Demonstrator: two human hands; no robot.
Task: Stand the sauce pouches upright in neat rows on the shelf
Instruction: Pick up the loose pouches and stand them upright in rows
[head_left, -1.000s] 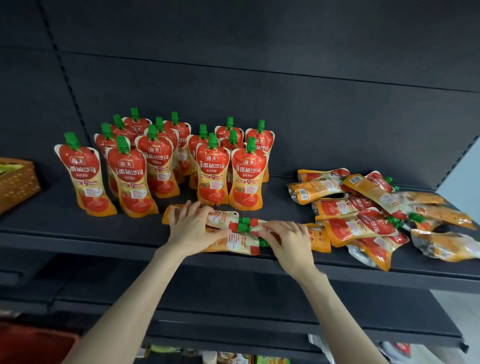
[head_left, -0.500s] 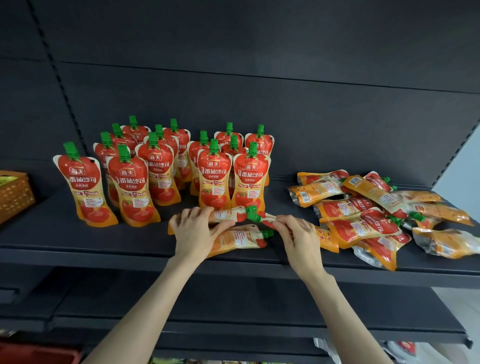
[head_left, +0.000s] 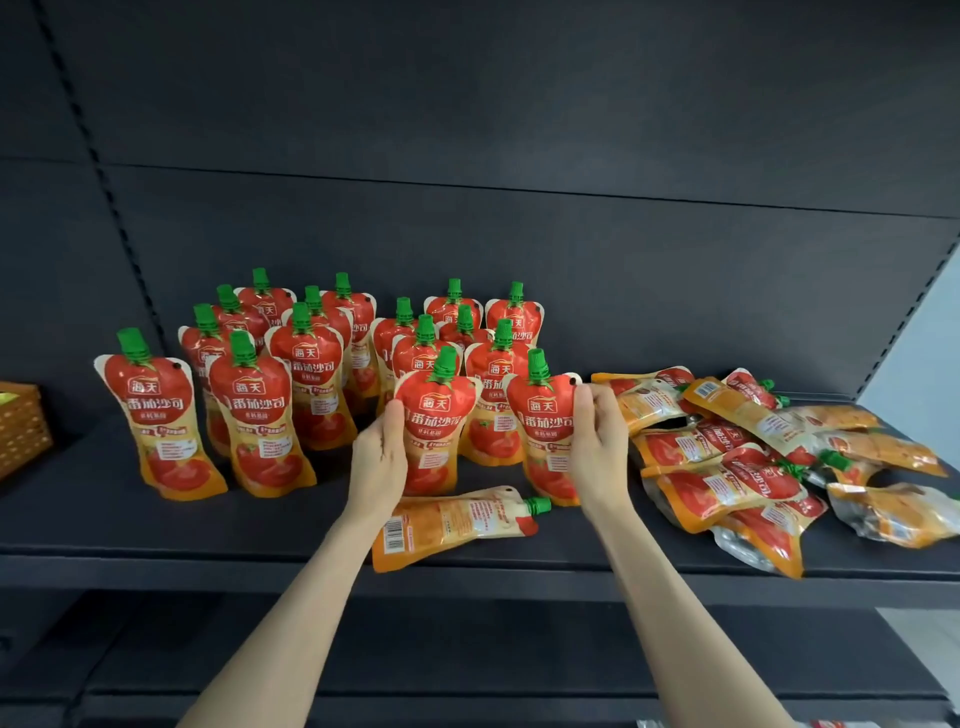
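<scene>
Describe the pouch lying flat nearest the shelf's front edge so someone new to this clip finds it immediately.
On the dark shelf, the left hand grips the left upright pouch, the right hand the right upright pouch. Below them, by the front edge, lies the flat pouch. Alone there, it shows its barcode back, green cap pointing right.

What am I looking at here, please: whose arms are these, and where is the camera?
There is no machine: these are a person's two bare arms, filmed by a camera worn on the head, looking forward and down. The left hand grips one red-and-orange plastic sauce pouch with a green cap upright, and the right hand grips a second pouch beside it. On the dark shelf more pouches stand in rows behind and to the left, one pouch lies flat at the front edge, and a loose heap lies to the right. A woven basket sits at the far left.
</scene>
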